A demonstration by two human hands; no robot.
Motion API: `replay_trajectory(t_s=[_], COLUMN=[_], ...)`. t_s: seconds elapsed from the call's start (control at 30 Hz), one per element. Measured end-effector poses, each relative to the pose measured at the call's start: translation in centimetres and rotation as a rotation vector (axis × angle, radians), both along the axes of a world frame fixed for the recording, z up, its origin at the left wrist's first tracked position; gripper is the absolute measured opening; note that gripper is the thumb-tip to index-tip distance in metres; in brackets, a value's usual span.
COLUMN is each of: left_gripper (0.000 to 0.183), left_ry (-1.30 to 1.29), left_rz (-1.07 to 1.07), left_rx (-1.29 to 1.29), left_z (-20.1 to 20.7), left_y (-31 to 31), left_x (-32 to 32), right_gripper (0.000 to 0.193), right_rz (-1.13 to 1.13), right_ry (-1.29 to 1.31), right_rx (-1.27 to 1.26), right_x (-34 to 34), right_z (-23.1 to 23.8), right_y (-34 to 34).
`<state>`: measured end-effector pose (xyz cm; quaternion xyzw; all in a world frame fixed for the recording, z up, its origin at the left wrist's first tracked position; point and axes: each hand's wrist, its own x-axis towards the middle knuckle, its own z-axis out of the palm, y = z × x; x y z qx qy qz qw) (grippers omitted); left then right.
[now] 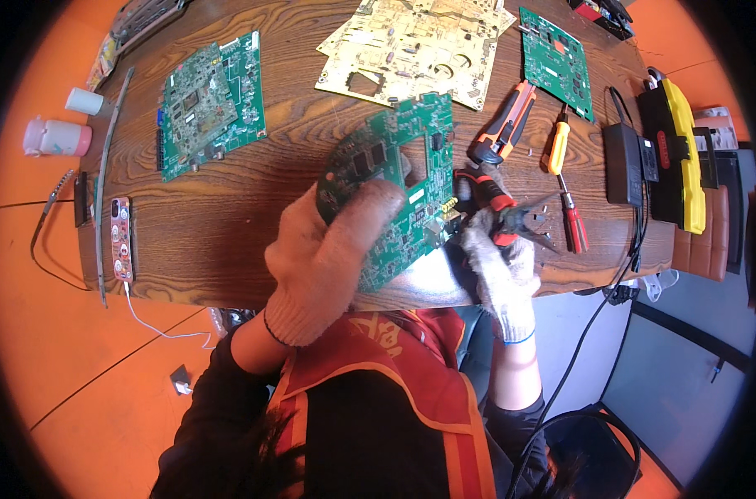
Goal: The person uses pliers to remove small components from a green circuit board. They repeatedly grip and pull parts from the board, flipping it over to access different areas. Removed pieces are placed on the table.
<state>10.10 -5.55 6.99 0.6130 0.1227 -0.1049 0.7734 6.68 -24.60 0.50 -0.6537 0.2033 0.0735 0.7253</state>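
My left hand [324,254], in a white knitted glove, grips a green circuit board [423,187] by its left side, thumb across the face. The board is tilted up above the table's near edge; it has a rectangular cutout, dark chips and yellow connectors on its right edge. Just right of it, my right hand [502,270], also gloved, is closed around red-and-black pliers [501,206]. Their dark metal end spreads toward the right, apart from the board. Part of the handles is hidden by the glove.
Beyond lie pale yellow boards [411,50], a green board [556,66] and stacked boards [203,108]. An orange-and-black hand tool [507,125], yellow screwdriver [556,150], red screwdriver [575,224] and black power adapter [625,162] lie right. A phone [122,241] sits left.
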Motion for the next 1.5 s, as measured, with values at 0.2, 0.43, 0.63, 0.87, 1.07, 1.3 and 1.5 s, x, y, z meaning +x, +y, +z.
replay_trajectory(t_s=[0.2, 0.43, 0.63, 0.87, 1.07, 1.3, 1.5], left_gripper=[0.026, 0.028, 0.027, 0.026, 0.026, 0.027, 0.027], left_ry=[0.095, -0.014, -0.007, 0.012, 0.056, 0.028, 0.03], left_rz=[0.089, 0.141, 0.154, 0.173, 0.199, 0.081, 0.179], left_rx=[0.057, 0.041, 0.014, -0.013, 0.016, 0.027, 0.011], left_z=[-0.8, -1.4, -0.9, -1.3, -1.3, -1.0, -1.6], left_y=[1.8, 2.0, 1.6, 1.5, 1.4, 2.0, 1.6], left_x=[0.4, 1.0, 0.7, 1.0, 1.0, 0.6, 0.5], right_gripper=[0.026, 0.056, 0.061, 0.038, 0.025, 0.026, 0.024], right_rz=[-0.076, -0.05, 0.018, -0.082, 0.301, 0.193, -0.043], right_ry=[-0.071, -0.118, -0.195, -0.146, -0.644, -0.319, -0.172], right_rx=[-0.023, 0.026, 0.236, 0.404, -1.057, -0.526, 0.038], right_x=[-0.5, 0.6, 0.9, -0.4, -0.8, -0.6, -1.2], right_z=[1.6, 2.8, 2.6, 0.2, -1.4, -0.7, -2.3], right_y=[-0.6, -0.8, -1.3, -2.0, -3.0, -2.7, -2.5])
